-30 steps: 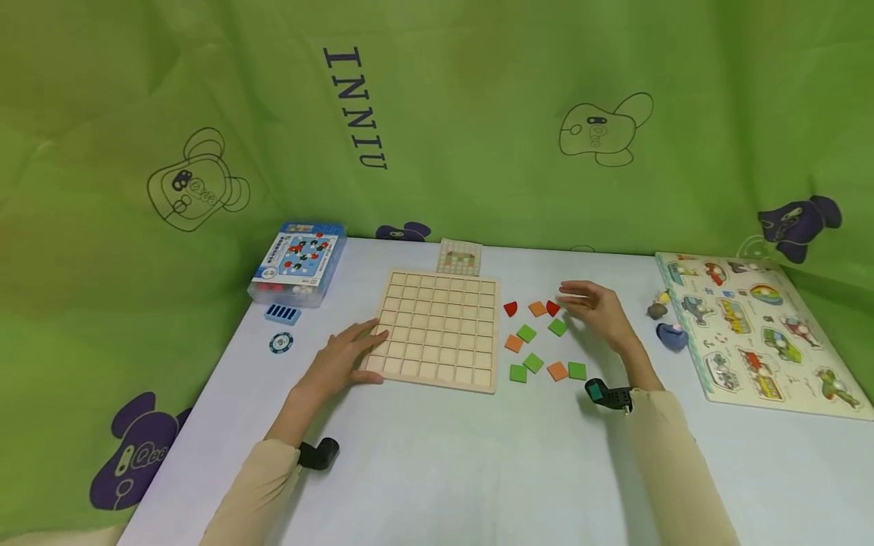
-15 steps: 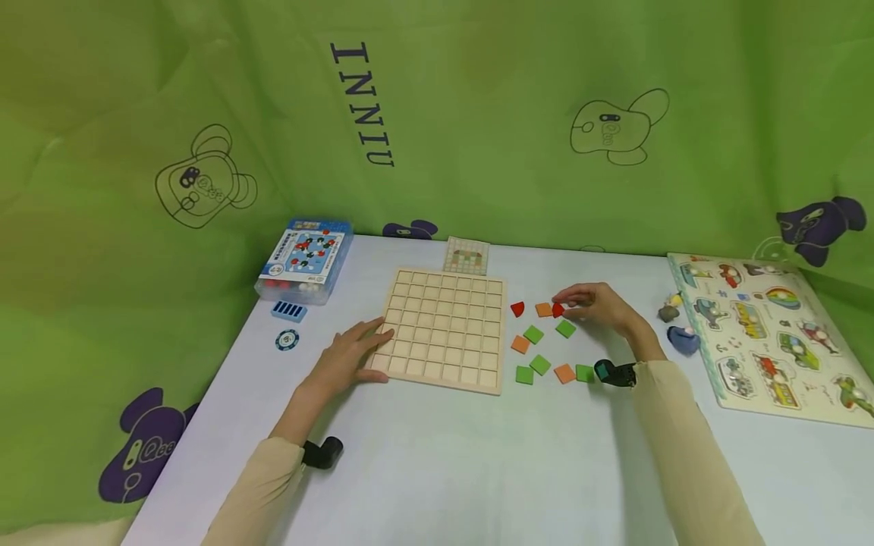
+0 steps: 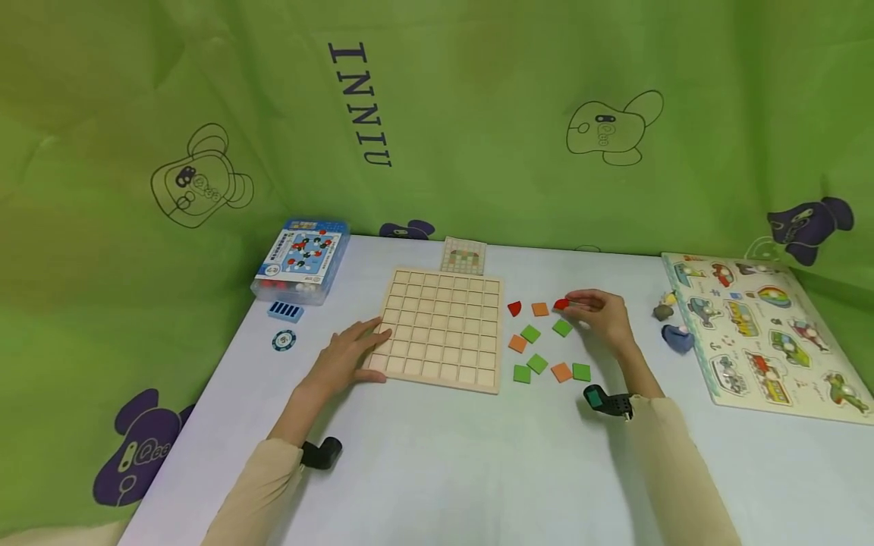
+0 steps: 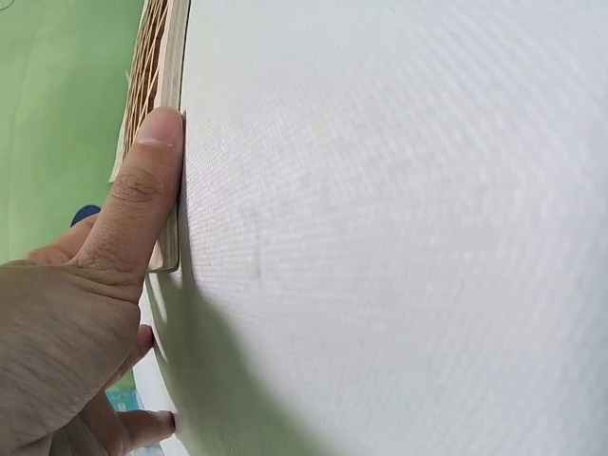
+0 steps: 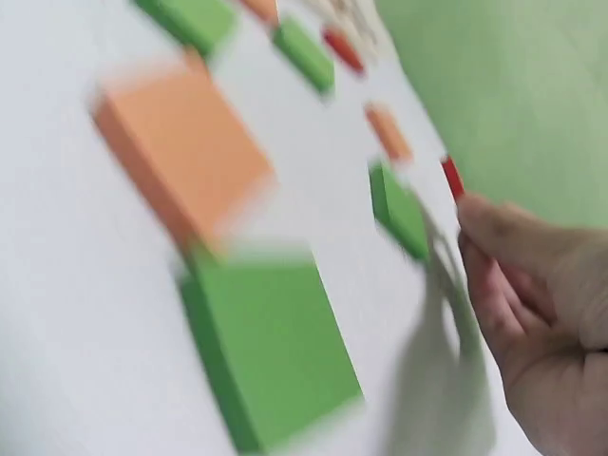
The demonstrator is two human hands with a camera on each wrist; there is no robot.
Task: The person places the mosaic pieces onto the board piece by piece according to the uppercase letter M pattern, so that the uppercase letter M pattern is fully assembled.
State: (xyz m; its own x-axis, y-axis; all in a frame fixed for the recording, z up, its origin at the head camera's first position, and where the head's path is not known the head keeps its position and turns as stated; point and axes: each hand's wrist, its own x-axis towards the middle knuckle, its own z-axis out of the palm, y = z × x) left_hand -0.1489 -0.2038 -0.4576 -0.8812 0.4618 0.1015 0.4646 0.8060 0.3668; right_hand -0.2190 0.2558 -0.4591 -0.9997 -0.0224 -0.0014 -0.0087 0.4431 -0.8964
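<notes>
My right hand pinches a red rounded-edge tile between thumb and fingers; in the right wrist view the red tile shows at the fingertips. My left hand rests at the front left corner of a wooden grid board, fingers spread along its left side. In the left wrist view the straight thumb touches the board's front edge. Between board and right hand lie another red tile, orange tiles and several green tiles.
A small pattern card lies behind the board. To the left are a clear toy box, a blue striped piece and a round chip. On the right lie small figures beside a picture puzzle. Green cloth hangs behind.
My right hand reached the red tile beside the orange one, pinched it and drew it slightly right, away from the orange tile. My left hand stays at the board's corner.
</notes>
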